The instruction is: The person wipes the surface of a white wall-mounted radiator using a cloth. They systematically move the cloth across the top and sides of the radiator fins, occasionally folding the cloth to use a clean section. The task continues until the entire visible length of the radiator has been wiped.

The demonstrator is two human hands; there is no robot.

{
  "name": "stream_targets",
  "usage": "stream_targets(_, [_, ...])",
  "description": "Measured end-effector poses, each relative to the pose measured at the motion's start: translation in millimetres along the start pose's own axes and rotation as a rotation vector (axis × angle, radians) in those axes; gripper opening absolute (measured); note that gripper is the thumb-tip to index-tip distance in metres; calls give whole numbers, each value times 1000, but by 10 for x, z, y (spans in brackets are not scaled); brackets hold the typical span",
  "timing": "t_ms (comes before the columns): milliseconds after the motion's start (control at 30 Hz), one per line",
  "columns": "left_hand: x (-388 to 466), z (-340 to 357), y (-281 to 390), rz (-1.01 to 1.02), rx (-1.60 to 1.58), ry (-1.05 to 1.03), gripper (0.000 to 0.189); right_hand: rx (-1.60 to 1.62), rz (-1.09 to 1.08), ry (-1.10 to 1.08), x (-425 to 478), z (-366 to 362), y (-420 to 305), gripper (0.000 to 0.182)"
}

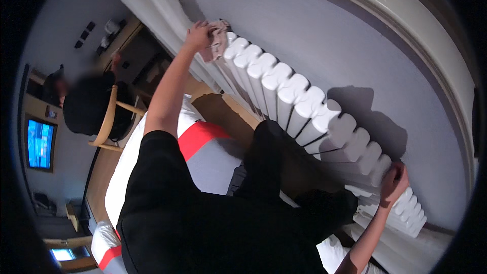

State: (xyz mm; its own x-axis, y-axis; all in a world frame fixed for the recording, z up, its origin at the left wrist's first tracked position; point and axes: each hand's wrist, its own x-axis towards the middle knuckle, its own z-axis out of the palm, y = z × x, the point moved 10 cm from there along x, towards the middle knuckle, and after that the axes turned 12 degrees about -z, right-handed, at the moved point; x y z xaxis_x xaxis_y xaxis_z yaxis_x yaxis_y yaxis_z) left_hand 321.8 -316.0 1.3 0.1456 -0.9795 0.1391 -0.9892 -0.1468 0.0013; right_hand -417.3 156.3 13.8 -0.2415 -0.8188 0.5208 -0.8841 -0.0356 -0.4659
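Note:
A white column radiator [279,76] runs along the wall in front of me, its rounded section tops forming a long row. At its far left end, my left hand [198,36] presses on and grips a crumpled pinkish-beige cloth [218,40]. Part of that cloth hangs down over the radiator's end. My right hand [395,184] is at the top of the radiator towards the right, fingers curled. Whether it holds the radiator or only rests against it is hidden. My knees in dark trousers [268,148] are close to the radiator's front.
Behind my left arm is a bed with white bedding and a red and grey band [201,139]. White curtains [152,0] hang beside the radiator's left end. Farther left, a person in black [85,102] sits on a wooden chair [104,125]. A lit screen [40,144] is on the far wall.

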Motion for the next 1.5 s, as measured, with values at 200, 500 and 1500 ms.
stream_targets(200, [100, 47, -315, 60, -335, 298, 47, -3, -46, 47, 62, 24, -101, 12])
stream_targets(500, [-959, -354, 474, 337, -454, 443, 42, -40, 20, 24, 107, -11, -241, 11])
stream_targets(1500, [-4467, -1188, 4610, 836, -1195, -390, 35, 5, -54, 171, 86, -127, -347, 6])
